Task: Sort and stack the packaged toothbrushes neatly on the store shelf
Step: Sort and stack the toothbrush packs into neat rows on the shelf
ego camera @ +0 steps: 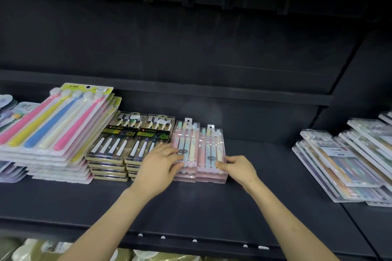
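Observation:
Two short stacks of pink toothbrush packs stand side by side on the dark shelf (191, 203). My left hand (159, 162) lies with straight fingers on the top of the left pink stack (187, 141). At the near right corner of the right pink stack (213, 146), my right hand (237, 168) grips the top pack, thumb on top and fingers along its side. To the left stand two stacks of gold-and-black packs (118, 144) and a pile of large colourful brush cards (53, 123).
A slanted pile of clear flat toothbrush boxes (343, 163) lies at the right. The shelf's back wall (191, 48) rises behind, with another shelf overhead. Goods on a lower shelf (63, 250) show past the front edge. Bare shelf lies between the pink stacks and the right pile.

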`<state>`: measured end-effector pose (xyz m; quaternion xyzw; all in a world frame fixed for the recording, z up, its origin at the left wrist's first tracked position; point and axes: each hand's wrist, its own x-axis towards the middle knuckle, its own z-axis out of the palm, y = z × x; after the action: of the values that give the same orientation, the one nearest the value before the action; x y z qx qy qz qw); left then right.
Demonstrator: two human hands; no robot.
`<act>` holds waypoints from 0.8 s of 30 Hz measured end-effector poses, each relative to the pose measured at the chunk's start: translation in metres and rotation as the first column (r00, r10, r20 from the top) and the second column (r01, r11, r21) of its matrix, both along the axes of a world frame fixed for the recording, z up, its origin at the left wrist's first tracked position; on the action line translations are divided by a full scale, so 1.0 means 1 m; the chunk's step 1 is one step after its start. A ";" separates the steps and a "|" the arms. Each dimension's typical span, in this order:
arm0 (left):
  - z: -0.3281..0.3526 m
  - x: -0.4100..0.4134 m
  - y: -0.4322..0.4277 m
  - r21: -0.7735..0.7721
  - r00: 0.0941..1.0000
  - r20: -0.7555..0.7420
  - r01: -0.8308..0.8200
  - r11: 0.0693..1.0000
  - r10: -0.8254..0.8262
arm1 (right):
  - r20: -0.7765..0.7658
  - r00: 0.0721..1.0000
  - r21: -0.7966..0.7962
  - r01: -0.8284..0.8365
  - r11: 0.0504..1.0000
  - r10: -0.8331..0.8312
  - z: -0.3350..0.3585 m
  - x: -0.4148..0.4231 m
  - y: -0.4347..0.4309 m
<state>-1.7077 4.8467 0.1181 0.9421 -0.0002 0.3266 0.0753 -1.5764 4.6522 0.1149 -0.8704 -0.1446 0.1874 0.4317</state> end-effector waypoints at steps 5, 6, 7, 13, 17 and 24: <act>-0.001 -0.001 -0.001 -0.026 0.999 -0.034 -0.035 0.999 0.034 | 0.108 0.994 -0.141 0.011 0.990 0.004 0.004 -0.007 -0.009; -0.001 0.000 -0.002 -0.028 0.998 -0.038 -0.047 0.998 0.046 | 0.160 0.987 -0.157 0.057 0.986 -0.031 0.004 -0.010 -0.016; -0.001 0.000 -0.003 -0.026 0.998 -0.032 -0.056 0.998 0.055 | 0.215 0.974 -0.157 0.107 0.982 -0.071 0.004 -0.014 -0.023; 0.007 0.039 -0.083 -0.055 0.991 0.077 0.112 0.992 -0.108 | 0.697 0.653 -0.078 0.480 0.874 -0.296 0.018 -0.005 -0.134; 0.001 0.085 -0.164 -0.348 0.971 -0.088 0.177 0.921 -0.220 | 0.792 0.530 -0.148 0.650 0.745 -0.304 0.031 0.029 -0.214; -0.003 0.174 -0.274 -0.945 0.806 -0.300 -0.180 0.271 -0.510 | 0.585 0.781 -0.459 0.539 0.706 -0.216 0.032 0.068 -0.257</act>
<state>-1.5334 4.5726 0.1154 0.7497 0.1108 -0.0400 0.6512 -1.5081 4.3951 0.1468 -0.9890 0.0070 -0.0997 0.1093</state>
